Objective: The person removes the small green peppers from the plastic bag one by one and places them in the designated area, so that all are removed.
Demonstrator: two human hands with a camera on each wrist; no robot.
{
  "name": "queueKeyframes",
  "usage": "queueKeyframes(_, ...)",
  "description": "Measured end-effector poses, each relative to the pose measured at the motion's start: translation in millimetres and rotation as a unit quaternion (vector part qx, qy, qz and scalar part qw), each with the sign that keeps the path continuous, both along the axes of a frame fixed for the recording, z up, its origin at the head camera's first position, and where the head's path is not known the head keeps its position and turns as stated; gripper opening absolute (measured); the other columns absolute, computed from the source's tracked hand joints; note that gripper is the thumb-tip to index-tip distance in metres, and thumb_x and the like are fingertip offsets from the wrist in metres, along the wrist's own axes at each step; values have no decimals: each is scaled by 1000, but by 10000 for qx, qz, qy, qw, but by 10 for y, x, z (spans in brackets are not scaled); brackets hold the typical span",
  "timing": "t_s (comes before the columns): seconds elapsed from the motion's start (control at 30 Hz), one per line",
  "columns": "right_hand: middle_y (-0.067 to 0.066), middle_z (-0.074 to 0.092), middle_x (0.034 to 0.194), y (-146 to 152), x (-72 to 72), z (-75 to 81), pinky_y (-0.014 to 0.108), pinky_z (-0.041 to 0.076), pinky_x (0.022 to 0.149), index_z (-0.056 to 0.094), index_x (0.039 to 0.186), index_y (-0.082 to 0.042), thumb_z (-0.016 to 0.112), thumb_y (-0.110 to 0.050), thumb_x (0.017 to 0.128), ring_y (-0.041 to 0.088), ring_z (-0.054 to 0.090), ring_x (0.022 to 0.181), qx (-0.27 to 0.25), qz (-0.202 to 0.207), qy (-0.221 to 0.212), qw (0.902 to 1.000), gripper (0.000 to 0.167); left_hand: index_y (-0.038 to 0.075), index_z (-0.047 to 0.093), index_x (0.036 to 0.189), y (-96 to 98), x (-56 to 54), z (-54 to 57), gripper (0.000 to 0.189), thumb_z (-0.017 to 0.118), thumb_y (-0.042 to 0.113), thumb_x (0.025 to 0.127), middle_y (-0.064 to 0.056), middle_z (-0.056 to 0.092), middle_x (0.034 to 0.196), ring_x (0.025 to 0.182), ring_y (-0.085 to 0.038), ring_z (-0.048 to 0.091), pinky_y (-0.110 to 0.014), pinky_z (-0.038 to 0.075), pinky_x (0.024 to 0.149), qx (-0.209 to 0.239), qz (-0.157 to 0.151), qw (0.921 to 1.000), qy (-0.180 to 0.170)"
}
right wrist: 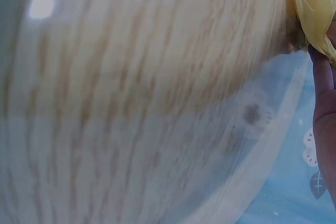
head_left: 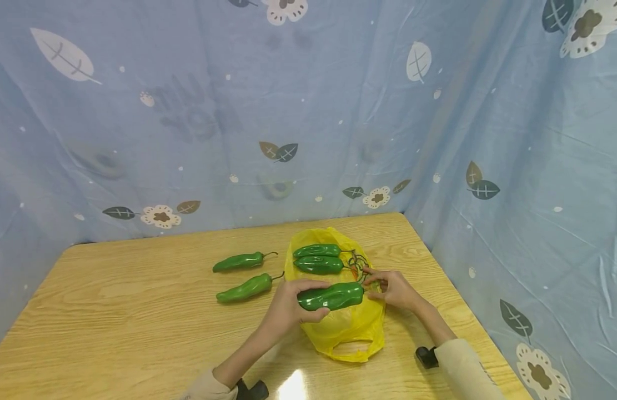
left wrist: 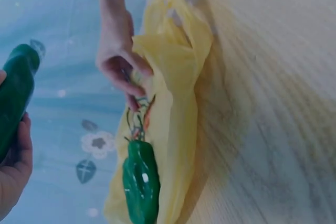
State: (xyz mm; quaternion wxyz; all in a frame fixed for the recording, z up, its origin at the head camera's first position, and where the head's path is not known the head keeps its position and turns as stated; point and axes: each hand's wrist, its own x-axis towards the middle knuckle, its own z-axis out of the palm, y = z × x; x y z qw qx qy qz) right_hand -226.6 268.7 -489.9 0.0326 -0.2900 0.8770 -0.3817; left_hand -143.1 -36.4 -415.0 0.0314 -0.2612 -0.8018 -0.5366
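Note:
My left hand grips a large glossy green pepper above a yellow plastic bag, its stem end pointing right. Two more green peppers lie side by side on the bag. Close to their stems is a tangle of thin dark and pale loops with a bit of red. My right hand is at the bag's right edge, near the loops and the held pepper's stem end. Its thumb and fingers are bent and apart. In the right wrist view, the fingers touch the bag.
Left of the bag, two green peppers lie on the wooden table, one behind the other. A blue patterned cloth hangs behind the table and along its right side. The bag's handle loop lies toward the front.

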Motion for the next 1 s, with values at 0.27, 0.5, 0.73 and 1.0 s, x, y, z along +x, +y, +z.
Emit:
queueKeyframes(0.27,23,51,136,20,5,-8,17,48,65,72,104,-3,79,-6,77,13,63,82,49,-19,-99,9999,28,14,72,111,-21,214,21,38,83,13,74,-2,70,110,94,-15,66,-22,54,74,143,-123,9996,-222)
queueKeyframes(0.5,26,48,138,23,9,-31,26,52,74,71,106,-1,78,-5,79,42,49,122,-103,14,-266,9996,28,15,73,109,-29,443,54,36,83,16,74,-2,71,106,90,-10,65,-21,53,70,322,-360,9979,-437)
queueKeyframes(0.73,26,49,136,24,1,-30,19,38,54,72,105,-2,78,-6,79,5,44,58,-32,-5,-158,9999,27,14,73,107,-66,667,104,35,83,16,74,-2,71,104,87,-5,63,-21,52,73,449,-765,9938,-663)
queueKeyframes(1.0,25,50,136,27,-4,-22,39,52,88,72,105,-2,77,-4,79,43,49,121,-84,23,-77,9999,26,9,71,109,-195,805,-18,34,81,15,77,-3,72,103,86,-2,62,-19,53,70,318,-1180,9925,-17)
